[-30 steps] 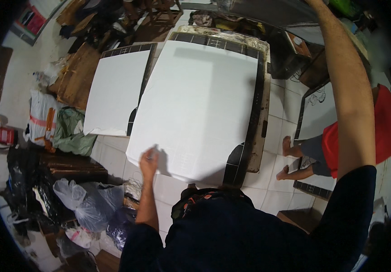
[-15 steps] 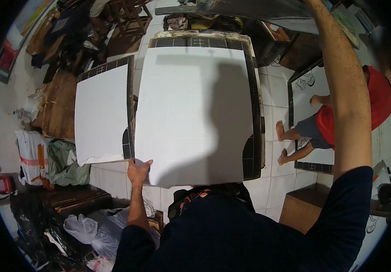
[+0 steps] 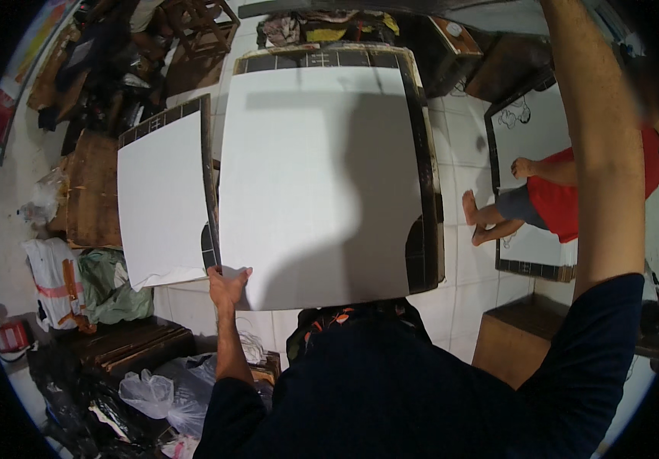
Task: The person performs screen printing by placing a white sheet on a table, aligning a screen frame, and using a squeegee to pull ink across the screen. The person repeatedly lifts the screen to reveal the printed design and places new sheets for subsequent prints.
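Large white sheet (image 3: 291, 168), flat, partly shaded

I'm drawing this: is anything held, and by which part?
The left hand touches the white sheet at its near left corner; whether it grips can't be told. The right hand isn't visible.

The sheet (image 3: 291, 191) looks like paper, smooth and matt. The floor tiles (image 3: 453, 306) look ceramic, smooth and slightly glossy. The panel (image 3: 94, 191) seems to be of wood, with a rough, worn surface. The clear bag (image 3: 184, 394) is of thin, wrinkled, shiny plastic; the black bag (image 3: 62, 390) looks like glossy plastic too. The shirt (image 3: 375, 390) is of matt cloth.
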`<state>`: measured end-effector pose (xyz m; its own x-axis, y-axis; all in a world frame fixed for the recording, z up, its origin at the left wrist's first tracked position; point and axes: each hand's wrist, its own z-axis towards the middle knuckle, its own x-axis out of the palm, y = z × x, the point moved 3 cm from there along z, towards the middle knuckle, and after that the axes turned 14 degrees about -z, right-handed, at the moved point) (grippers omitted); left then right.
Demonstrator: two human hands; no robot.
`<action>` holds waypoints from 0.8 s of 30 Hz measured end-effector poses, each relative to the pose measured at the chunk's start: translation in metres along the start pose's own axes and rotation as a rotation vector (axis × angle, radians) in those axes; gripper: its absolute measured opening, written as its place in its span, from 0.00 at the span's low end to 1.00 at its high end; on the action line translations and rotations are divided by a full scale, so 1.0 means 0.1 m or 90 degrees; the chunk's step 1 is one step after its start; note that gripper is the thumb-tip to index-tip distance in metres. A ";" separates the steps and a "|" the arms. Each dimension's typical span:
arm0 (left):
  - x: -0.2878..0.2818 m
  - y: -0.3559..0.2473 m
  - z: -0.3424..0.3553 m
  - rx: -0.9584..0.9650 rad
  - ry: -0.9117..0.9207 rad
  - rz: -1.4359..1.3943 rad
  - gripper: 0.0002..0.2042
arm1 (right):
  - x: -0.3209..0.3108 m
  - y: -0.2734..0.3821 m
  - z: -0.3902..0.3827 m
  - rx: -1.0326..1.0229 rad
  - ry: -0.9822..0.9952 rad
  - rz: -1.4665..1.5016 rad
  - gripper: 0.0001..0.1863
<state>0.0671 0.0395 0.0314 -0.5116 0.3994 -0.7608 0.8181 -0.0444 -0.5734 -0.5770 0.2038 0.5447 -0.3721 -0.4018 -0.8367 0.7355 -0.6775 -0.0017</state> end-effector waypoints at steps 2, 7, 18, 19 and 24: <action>0.04 0.06 0.03 -0.067 0.013 0.025 0.52 | -0.02 -0.01 0.03 0.014 -0.015 0.020 0.39; 0.22 0.32 0.20 -0.029 0.021 0.021 0.53 | -0.07 0.04 -0.08 0.060 -0.024 -0.001 0.38; 0.54 -2.90 -0.47 0.436 0.189 -0.609 0.42 | 0.49 0.23 -1.81 -0.007 -0.118 -0.102 0.43; 0.60 -3.33 -0.65 0.413 0.285 -0.838 0.36 | 0.58 0.29 -2.12 -0.031 -0.193 -0.102 0.41; 1.10 -3.51 -1.07 -0.415 0.314 -1.179 0.31 | 1.35 0.60 -3.63 -0.031 -0.062 -0.002 0.28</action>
<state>-0.2484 0.1966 0.1816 -0.6706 -0.2621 0.6939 -0.4919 0.8574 -0.1515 -0.3776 0.3322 0.2331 -0.4264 -0.4587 -0.7796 0.7598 -0.6493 -0.0334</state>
